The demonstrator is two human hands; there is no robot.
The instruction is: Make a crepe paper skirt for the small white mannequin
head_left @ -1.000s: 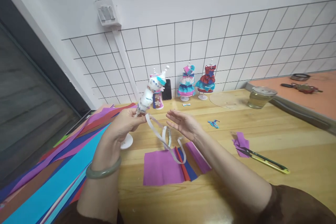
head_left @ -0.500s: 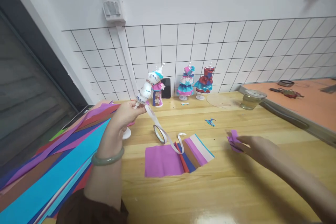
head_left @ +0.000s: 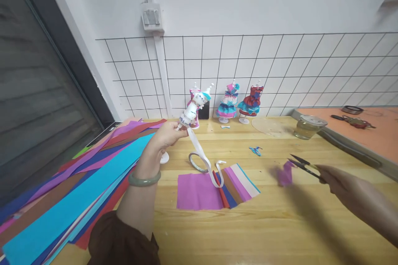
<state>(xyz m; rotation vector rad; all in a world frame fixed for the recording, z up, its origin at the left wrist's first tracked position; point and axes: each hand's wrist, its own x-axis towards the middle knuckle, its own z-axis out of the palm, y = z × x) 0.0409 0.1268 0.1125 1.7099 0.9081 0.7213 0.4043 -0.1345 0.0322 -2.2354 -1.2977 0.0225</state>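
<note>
White miniature dress form (head_left: 191,112): tilts above pale wooden table (head_left: 192,236), turquoise-topped, blue-speckled, perhaps beaded
Left hand (head_left: 166,136): holds its stem
White ribbon (head_left: 197,145): hangs below
Right hand (head_left: 345,184): grips black-bladed scissors (head_left: 300,160), blades parted

Pale wood tabletop (head_left: 192,236); long coloured strips (head_left: 93,186) overlapped at left. Mid-table lay a flat purple sheet (head_left: 199,191), a fan of narrower strips (head_left: 238,184) along its right side, a tape roll (head_left: 190,161) just behind. Ruffled dress forms, a pink-and-blue one (head_left: 227,105) and a red-and-blue one (head_left: 250,103), stood at back. Covered cup (head_left: 307,127) sat farther right. Blurred purple scrap (head_left: 286,175) at right; contact with wood unclear.
</note>
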